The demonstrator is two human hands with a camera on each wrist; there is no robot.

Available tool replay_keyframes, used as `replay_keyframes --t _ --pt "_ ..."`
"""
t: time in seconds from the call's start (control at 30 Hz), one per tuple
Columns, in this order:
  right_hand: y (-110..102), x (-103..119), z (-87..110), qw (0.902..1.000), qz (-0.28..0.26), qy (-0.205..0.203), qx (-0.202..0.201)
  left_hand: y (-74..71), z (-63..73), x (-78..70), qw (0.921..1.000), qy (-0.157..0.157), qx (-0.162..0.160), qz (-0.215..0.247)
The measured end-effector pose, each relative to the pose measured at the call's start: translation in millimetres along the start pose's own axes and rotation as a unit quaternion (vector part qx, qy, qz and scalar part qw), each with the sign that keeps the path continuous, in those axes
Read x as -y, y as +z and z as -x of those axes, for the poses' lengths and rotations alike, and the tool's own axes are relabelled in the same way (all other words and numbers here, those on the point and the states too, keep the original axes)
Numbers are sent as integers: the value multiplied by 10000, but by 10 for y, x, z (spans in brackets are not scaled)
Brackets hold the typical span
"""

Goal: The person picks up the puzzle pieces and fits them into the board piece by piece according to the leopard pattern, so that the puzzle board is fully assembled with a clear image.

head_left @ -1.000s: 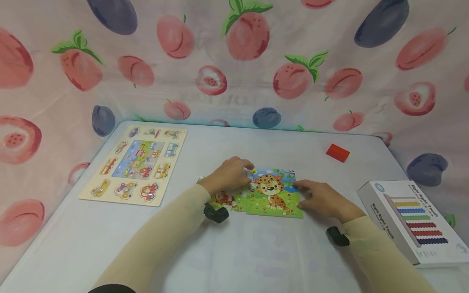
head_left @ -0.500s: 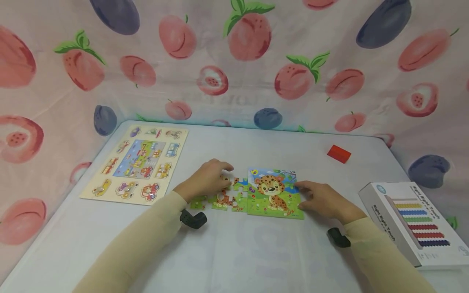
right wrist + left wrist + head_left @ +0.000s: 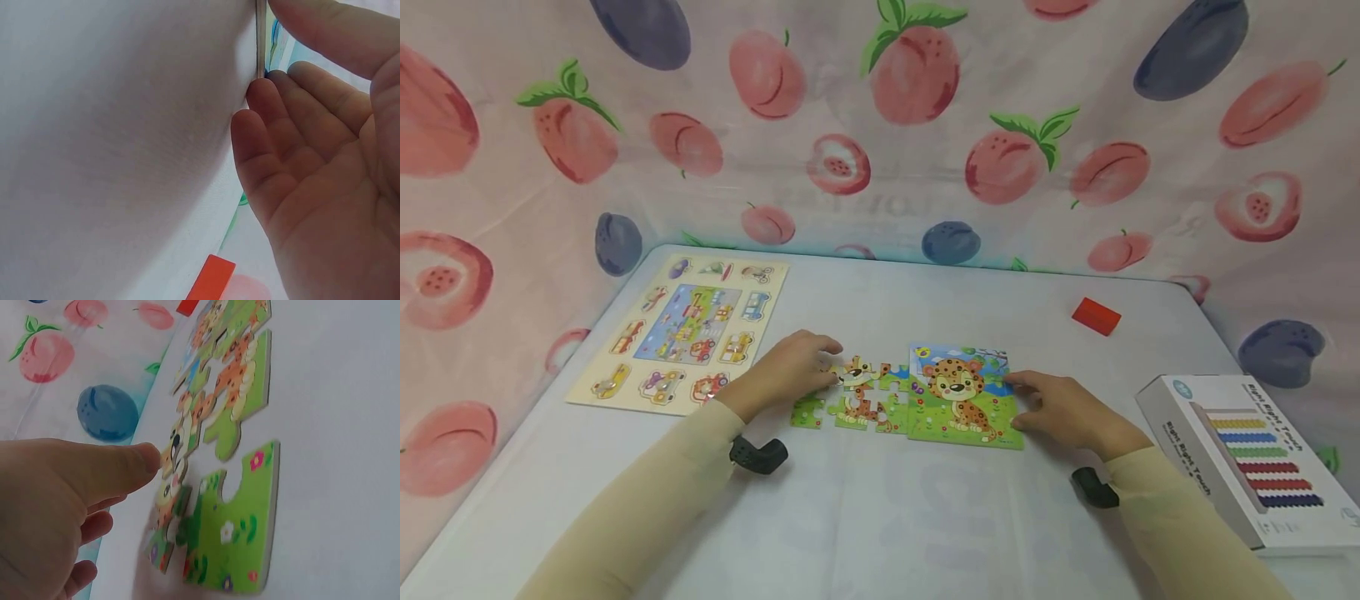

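Observation:
In the head view a square leopard picture [image 3: 958, 400] lies flat on the table. My right hand [image 3: 1067, 408] is at its right edge, fingertips touching or nearly touching it; the right wrist view shows the thin board edge [image 3: 261, 44] by the fingers. Left of the picture lie several leopard jigsaw pieces [image 3: 857, 410], some joined, with gaps among them. My left hand [image 3: 793, 371] hovers at their left end, thumb extended. In the left wrist view a green flowered jigsaw piece [image 3: 231, 531] lies apart, near the thumb. Any piece behind the left thumb is hidden.
A wooden vehicle puzzle board [image 3: 681, 333] lies at the left of the white table [image 3: 850, 525]. At the back right is a red block [image 3: 1097, 317]. A white box [image 3: 1262, 462] stands at the right edge. A fruit-patterned cloth [image 3: 895, 167] hangs behind.
My left hand has moved left, away from the leopard picture, uncovering the jigsaw pieces. The right hand stays at the picture's right edge.

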State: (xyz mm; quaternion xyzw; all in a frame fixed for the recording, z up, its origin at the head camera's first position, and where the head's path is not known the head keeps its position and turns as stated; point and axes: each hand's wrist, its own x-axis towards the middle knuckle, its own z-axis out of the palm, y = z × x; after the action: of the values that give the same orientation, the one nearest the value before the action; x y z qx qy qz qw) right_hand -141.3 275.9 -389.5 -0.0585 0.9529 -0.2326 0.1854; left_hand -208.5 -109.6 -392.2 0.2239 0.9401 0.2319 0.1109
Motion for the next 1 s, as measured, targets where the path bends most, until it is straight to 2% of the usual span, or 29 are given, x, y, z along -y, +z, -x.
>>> replay_keyframes --t 0.27,0.5,0.67,1.0 --pt "-3 5 6 10000 3 1 3 -47 71 147 9997 -202 81 67" --pt "0 7 2 10000 -12 -50 0 -60 123 232 9997 -232 95 81" --pt "4 3 4 10000 -18 -27 7 -58 159 291 9989 -402 152 209" --pt "1 -24 -1 9999 12 -93 -41 -44 161 349 9980 -444 -23 438"
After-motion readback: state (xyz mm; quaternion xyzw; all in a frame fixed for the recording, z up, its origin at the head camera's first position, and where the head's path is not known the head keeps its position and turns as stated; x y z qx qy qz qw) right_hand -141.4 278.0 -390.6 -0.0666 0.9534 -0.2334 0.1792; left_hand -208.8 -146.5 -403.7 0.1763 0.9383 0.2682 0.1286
